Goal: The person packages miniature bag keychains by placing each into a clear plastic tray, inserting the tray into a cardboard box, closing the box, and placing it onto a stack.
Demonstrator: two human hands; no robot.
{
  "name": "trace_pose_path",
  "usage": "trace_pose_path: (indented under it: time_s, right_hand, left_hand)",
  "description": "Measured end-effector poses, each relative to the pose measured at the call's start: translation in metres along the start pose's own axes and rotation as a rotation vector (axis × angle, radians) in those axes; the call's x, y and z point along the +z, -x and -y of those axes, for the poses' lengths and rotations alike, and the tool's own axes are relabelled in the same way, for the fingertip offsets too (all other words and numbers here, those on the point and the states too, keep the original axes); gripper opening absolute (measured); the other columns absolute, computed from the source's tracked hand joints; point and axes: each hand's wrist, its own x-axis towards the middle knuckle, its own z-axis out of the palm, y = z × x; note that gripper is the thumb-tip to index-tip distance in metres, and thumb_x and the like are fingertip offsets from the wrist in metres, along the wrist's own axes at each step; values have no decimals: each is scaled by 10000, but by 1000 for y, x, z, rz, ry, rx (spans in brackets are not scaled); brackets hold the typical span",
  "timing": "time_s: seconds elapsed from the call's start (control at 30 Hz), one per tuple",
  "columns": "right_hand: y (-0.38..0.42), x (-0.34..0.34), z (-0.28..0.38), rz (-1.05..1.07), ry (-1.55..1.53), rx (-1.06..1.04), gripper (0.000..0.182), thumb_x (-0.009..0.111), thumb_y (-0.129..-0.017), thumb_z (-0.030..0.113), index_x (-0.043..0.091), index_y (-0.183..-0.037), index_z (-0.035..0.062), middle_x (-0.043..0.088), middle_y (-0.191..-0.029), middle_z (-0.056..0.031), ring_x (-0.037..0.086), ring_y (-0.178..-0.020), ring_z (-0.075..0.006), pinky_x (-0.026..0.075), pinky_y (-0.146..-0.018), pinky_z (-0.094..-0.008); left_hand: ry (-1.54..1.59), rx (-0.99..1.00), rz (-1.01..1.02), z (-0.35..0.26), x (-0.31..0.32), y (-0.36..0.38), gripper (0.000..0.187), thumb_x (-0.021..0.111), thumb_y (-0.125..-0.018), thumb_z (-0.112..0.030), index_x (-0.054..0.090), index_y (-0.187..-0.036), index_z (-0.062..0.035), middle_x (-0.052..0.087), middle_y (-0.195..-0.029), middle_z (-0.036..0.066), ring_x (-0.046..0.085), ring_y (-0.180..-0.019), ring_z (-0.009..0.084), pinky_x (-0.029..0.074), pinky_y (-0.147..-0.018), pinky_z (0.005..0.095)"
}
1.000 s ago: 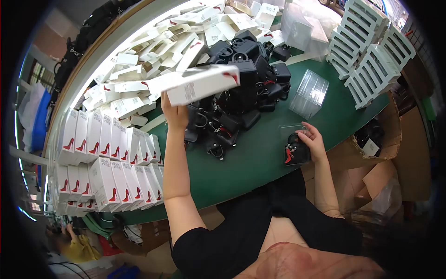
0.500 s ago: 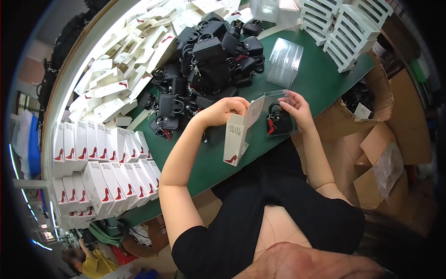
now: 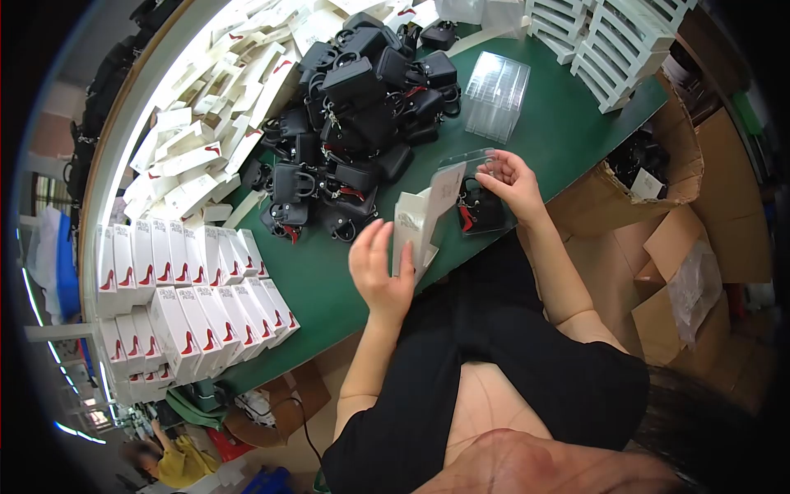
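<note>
An upright white box (image 3: pixel 409 226) with a raised flap stands in front of me, near the table edge. My left hand (image 3: pixel 382 270) is beside it, fingers spread, with the thumb against the box's front. To the right, my right hand (image 3: pixel 512 186) pinches the rim of a clear plastic tray (image 3: pixel 492 226). A small black handbag (image 3: pixel 481 207) with a red shoe charm lies in that tray, partly behind the box flap.
Black mini handbags (image 3: pixel 362 123) are heaped on the green table (image 3: pixel 329 284). Loose white boxes (image 3: pixel 193 156) and rows of printed boxes (image 3: pixel 177 321) lie left. Clear trays (image 3: pixel 496 95) and white racks (image 3: pixel 613 58) stand beyond; an open carton (image 3: pixel 658 206) is right.
My left hand has left the box top and come down to its left side, with its fingers now spread. My right hand and the tray have shifted slightly left and up.
</note>
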Motion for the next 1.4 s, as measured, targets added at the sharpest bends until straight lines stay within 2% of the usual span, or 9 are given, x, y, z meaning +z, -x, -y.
trace_pose_path:
  time_s: [0.03,0.23,0.37,0.47,0.53,0.73,0.9,1.07,1.4]
  right_hand:
    - [2,4,2,5,7,-5,464,695,-797,21,515,-1224,-9,632,-1008,-119,608,-886,-147,494,-818,-230]
    - [19,24,24,31,54,-61,449,702,-788,24,520,-1198,-8,631,-1010,-104,599,-876,-131,487,-816,-224]
    - [33,34,38,52,125,-260,432,709,-771,16,525,-1161,-3,630,-1022,-93,591,-874,-127,484,-814,-233]
    - [45,47,44,76,173,-368,435,718,-745,-7,521,-1133,5,622,-1057,-103,593,-906,-137,482,-820,-249]
    - [47,53,41,137,261,-617,493,704,-740,-40,479,-1175,11,611,-1105,-123,594,-938,-149,484,-830,-267]
    - [41,60,55,169,125,-666,537,687,-749,-60,432,-1215,19,591,-1163,-134,593,-971,-163,491,-845,-278]
    - [38,74,87,107,-69,-649,525,704,-747,-39,462,-1210,14,603,-1182,-143,619,-999,-206,502,-816,-268]
    - [40,102,104,51,-117,-790,538,689,-755,-53,471,-1241,22,596,-1198,-145,615,-990,-197,498,-846,-277]
    - [49,91,69,324,278,-816,549,697,-738,-51,506,-1247,27,593,-1211,-133,602,-1012,-205,500,-855,-288]
  left_hand:
    - [-55,-30,113,1,2,9,372,655,-817,-104,574,-1162,10,584,-1186,153,573,-985,278,444,-902,356]
    - [-54,-103,83,20,11,17,565,713,-778,-190,508,-1264,11,526,-1265,185,534,-1087,327,427,-932,374]
    - [55,-141,36,8,12,19,839,790,-692,-253,373,-1375,-2,426,-1363,211,469,-1188,352,407,-969,393]
    - [60,-134,1,-6,23,27,942,816,-649,-260,307,-1401,-7,393,-1380,215,449,-1205,349,398,-982,399]
    - [68,-128,-36,-11,28,32,1048,842,-607,-268,241,-1427,-12,359,-1398,218,430,-1223,346,389,-994,404]
    - [126,-183,-37,14,26,47,1085,852,-588,-232,203,-1425,1,384,-1360,210,449,-1198,338,391,-992,389]
    - [347,-398,-97,29,35,60,1040,838,-610,-210,212,-1408,20,390,-1332,199,456,-1183,325,391,-990,370]
    - [390,-472,-98,18,54,53,1052,850,-611,-203,198,-1404,28,385,-1325,197,463,-1171,308,395,-983,353]
    - [430,-443,-169,15,62,53,1076,861,-627,-175,153,-1415,13,358,-1332,201,469,-1158,295,394,-982,351]
